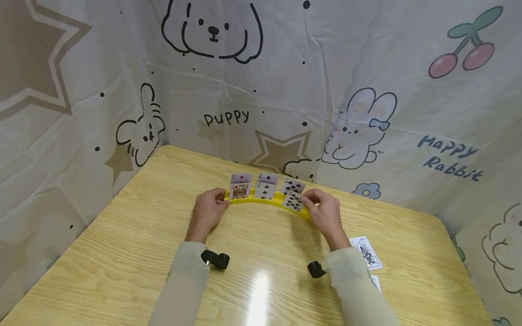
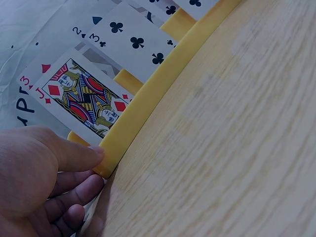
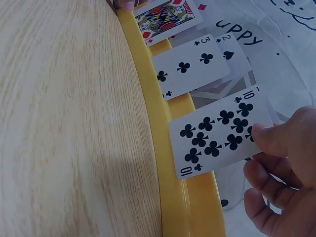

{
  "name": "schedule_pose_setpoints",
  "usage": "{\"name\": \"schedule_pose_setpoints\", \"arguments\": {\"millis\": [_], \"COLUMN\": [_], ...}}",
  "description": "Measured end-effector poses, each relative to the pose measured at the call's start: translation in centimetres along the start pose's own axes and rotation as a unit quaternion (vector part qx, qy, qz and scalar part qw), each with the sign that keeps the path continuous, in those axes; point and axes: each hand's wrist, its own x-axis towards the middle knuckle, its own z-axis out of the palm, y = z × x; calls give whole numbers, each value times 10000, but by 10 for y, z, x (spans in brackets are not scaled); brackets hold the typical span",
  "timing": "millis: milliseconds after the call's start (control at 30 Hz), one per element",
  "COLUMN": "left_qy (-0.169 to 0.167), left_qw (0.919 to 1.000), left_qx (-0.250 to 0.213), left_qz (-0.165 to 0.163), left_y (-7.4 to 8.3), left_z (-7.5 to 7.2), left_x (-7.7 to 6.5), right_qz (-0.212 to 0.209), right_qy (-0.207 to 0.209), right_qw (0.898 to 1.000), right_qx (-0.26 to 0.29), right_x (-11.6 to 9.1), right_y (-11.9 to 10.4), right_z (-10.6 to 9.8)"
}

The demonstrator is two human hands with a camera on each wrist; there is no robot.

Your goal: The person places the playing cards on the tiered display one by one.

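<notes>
A curved yellow card holder (image 1: pixel 261 200) stands on the table, with playing cards upright in two rows. My left hand (image 1: pixel 209 209) pinches its left end between thumb and fingers, beside the jack of diamonds (image 2: pixel 86 96). Behind the jack a red three (image 2: pixel 34 79) is partly covered. The three of clubs (image 3: pixel 190 66) stands mid-holder, in front of the two of spades (image 3: pixel 237 55). My right hand (image 1: pixel 324 210) pinches the ten of clubs (image 3: pixel 217 133) by its upper edge, its lower edge overlapping the holder's front rail. Another clubs card (image 1: pixel 292 184) stands behind it, mostly hidden.
Right of my right forearm, a face-up card (image 1: pixel 367 253) lies on the wooden table (image 1: pixel 134 253). A second card (image 1: pixel 376 282) shows partly from under the sleeve. A printed cloth (image 1: pixel 281 90) hangs close behind the table's back edge.
</notes>
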Motion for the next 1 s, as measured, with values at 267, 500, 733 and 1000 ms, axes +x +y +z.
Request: {"name": "schedule_pose_setpoints", "arguments": {"millis": [267, 500, 733, 1000], "left_qy": [20, 16, 26, 49], "left_qw": [10000, 10000, 10000, 10000], "left_qx": [36, 13, 20, 39], "left_qz": [-50, -36, -34, -21], "left_y": [0, 2, 2, 1], "left_z": [0, 0, 1, 1], "left_x": [0, 0, 0, 0], "right_qz": [22, -88, -55, 7], "right_qy": [97, 129, 44, -8], "right_qw": [9999, 9999, 10000, 10000], "right_qx": [91, 47, 57, 8], "right_x": [5, 7, 7, 9], "right_y": [-5, -6, -5, -4], "right_z": [6, 10, 11, 13]}}
